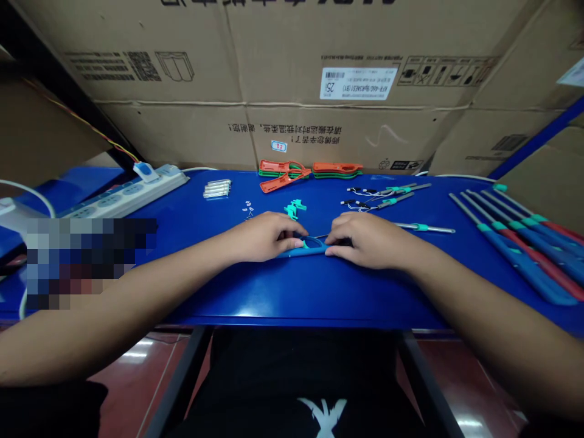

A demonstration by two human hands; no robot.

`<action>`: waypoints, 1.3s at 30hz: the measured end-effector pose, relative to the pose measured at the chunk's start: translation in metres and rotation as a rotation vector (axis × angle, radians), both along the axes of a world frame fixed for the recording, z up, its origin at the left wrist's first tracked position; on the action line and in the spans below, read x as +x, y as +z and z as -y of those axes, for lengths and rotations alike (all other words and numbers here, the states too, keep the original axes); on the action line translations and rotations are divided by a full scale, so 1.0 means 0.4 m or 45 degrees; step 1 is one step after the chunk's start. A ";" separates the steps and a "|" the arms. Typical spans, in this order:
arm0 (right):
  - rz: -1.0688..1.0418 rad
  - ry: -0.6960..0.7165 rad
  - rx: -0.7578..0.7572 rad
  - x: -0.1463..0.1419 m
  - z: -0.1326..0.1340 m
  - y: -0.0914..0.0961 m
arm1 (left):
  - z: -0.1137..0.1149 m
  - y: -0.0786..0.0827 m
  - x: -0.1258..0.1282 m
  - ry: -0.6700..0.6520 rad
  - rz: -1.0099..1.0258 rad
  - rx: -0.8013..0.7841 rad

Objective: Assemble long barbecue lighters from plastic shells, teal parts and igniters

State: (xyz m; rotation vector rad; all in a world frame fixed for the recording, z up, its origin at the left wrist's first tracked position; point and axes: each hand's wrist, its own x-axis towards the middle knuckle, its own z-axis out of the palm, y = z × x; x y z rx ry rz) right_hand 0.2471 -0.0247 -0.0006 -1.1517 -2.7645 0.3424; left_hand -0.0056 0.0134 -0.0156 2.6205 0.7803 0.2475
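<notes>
Okay, both my hands are low at the middle of the blue workbench (292,292), close together, fingers curled and pinching a blue plastic handle piece (292,252) from either side. My left hand (267,237) has the left part, and my right hand (369,240) is bent over the right end. The piece lies low on the bench between them, with a loop-shaped opening showing near its middle. A thin metal rod (322,236) runs just above it, and its far end disappears under my right fingers.

Nearest my left hand, just past the fingers, are small teal plastic parts (295,208). Farther left are tiny white bits (249,210) and a small bundle of metal pins (216,188). Right of my right hand is a single metal rod with a teal collar (424,228), with metal tools with teal collars and thin wires (383,198) behind it. Orange and green plastic handles (285,173) sit along the back edge. Long blue tools with red strips (515,249) are lined up far right, a white power strip (123,198) is back left, and cardboard boxes (292,73) stand behind the bench.
</notes>
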 end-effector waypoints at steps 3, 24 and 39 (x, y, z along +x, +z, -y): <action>-0.074 -0.139 0.019 0.042 -0.007 0.034 | 0.003 0.003 0.005 0.055 -0.097 -0.016; 0.006 0.013 0.030 0.013 0.003 -0.012 | 0.059 0.012 0.020 0.259 -0.009 -0.003; -0.145 0.148 0.863 -0.050 0.045 -0.058 | 0.085 0.022 0.001 0.394 0.288 0.475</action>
